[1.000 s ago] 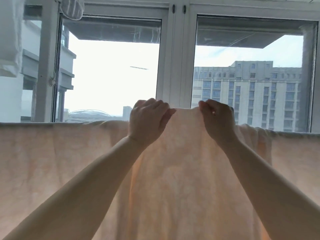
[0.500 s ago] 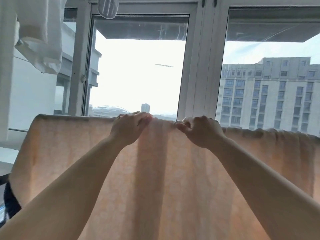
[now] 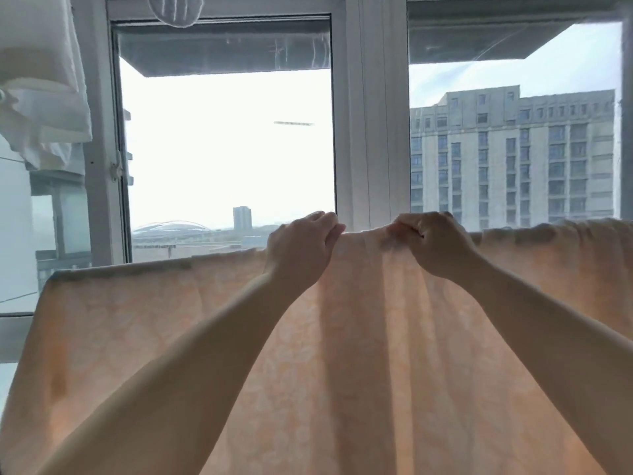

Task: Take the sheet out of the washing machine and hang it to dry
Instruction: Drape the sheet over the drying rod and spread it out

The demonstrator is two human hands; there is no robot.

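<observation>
A pale peach sheet with a faint floral pattern hangs across the view, draped over a line or rail that its top fold hides. Its left end shows at the lower left; its right part runs out of frame. My left hand and my right hand both grip the top fold near the middle, a short gap apart. Between them the fabric is bunched into vertical folds. Left of my hands the top edge lies flat; right of them it is gathered.
A white window frame with large panes stands just behind the sheet. White laundry hangs at the upper left, and a small striped item hangs at the top. Buildings show outside.
The view has swung left and down, so the sheet's left end came into sight. My hands dropped to the line's height and moved closer together, the raised fold between them settling into bunched pleats.
</observation>
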